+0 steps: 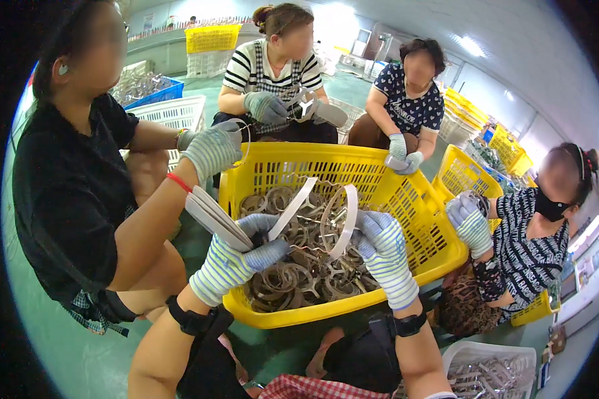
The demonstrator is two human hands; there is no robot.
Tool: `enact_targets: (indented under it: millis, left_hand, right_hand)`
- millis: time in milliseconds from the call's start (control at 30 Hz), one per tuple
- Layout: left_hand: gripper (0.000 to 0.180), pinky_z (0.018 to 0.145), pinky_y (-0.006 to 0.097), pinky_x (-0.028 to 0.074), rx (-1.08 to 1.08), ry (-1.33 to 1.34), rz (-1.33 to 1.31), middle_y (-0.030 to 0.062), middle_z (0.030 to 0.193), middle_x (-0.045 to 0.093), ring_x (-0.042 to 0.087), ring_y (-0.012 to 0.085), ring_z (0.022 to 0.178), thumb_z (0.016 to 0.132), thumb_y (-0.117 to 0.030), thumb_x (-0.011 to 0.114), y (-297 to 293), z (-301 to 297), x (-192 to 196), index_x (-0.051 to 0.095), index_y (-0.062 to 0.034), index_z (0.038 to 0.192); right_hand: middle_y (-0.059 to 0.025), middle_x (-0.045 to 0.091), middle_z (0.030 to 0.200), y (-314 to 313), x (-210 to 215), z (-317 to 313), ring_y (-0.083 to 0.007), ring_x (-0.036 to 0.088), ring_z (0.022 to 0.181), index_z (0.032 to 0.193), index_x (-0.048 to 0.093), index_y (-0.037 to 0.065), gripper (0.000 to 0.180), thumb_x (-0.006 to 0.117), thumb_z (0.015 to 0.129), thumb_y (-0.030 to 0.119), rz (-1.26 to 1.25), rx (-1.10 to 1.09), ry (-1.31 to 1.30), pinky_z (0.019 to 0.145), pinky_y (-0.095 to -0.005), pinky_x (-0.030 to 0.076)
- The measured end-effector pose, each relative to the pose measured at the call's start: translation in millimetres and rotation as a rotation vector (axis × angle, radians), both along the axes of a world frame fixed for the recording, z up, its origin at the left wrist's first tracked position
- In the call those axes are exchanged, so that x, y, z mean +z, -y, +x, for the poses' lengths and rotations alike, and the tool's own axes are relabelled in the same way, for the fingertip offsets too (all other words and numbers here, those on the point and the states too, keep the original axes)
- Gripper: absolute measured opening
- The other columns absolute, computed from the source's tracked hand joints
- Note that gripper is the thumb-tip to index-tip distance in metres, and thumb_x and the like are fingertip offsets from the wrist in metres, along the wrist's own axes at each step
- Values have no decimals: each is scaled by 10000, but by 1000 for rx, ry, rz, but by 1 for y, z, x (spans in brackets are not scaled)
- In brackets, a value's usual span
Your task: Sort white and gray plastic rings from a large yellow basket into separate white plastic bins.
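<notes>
My left hand [236, 261], in a striped knit glove, is closed around a stack of flat white strips [209, 216]. A single white strip [293, 210] slants up from its fingertips. My gloved right hand [387, 258] grips a thin metal ring [327, 216] at its right side, with a white strip [347, 223] curving along that side. The right fingertips are partly hidden behind the ring. Both hands are over a yellow plastic basket [343, 304], which holds many loose metal rings [279, 282] with inner spokes.
Co-workers sit around the basket. A black-sleeved person's glove [213, 149] is close by on the left; another glove [469, 226] is at the right rim. Two people face me at the far side. A white crate [492, 376] of metal parts stands at lower right.
</notes>
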State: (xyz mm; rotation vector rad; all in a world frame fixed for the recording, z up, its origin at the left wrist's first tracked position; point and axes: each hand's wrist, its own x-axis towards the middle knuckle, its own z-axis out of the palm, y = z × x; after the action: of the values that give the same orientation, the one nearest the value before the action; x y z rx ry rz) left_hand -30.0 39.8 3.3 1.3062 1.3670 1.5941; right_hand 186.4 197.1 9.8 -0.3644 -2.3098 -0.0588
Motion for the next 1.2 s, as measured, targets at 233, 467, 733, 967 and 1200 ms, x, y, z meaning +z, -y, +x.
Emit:
enact_targets:
  millis: [233,467,733,967,1200]
  left_hand:
    - [243,716,247,477,44,73,60,0,841,600,571,97,770,780,-76,685,-1,-2,0,587,-66,1002]
    - [430,746,227,462,88,-108,-41,3,916,612,565,83,800,803,-105,676,0,19,6,536,-35,1204]
    - [534,615,200,434,175,12,249,57,1162,577,492,39,693,831,-48,609,-6,16,0,443,-52,1338]
    - [411,562,186,392,108,71,126,-14,981,570,423,19,628,861,-72,579,-14,-3,-15,508,-66,1266]
    - [293,879,319,464,181,-352,384,125,1092,614,594,226,1031,826,-54,627,-22,0,-32,606,-39,1118]
  right_hand:
    - [-120,601,862,-2,-1,1,-318,567,811,1021,610,63,323,645,699,66,14,16,-10,721,-410,452]
    - [-135,602,837,3,-12,-9,-339,580,751,1005,612,48,296,649,714,93,-5,-71,-83,657,-434,472]
    - [-71,630,811,10,-30,-13,-199,589,720,1054,595,-11,331,628,873,265,-866,219,-308,661,-331,481]
    - [12,620,746,27,-18,-14,-23,455,521,1024,614,38,303,632,883,306,-1429,261,-321,480,-175,349]
    - [2,619,744,25,-26,-17,-31,461,513,1048,611,46,292,636,881,285,-1547,195,-407,463,-185,351]
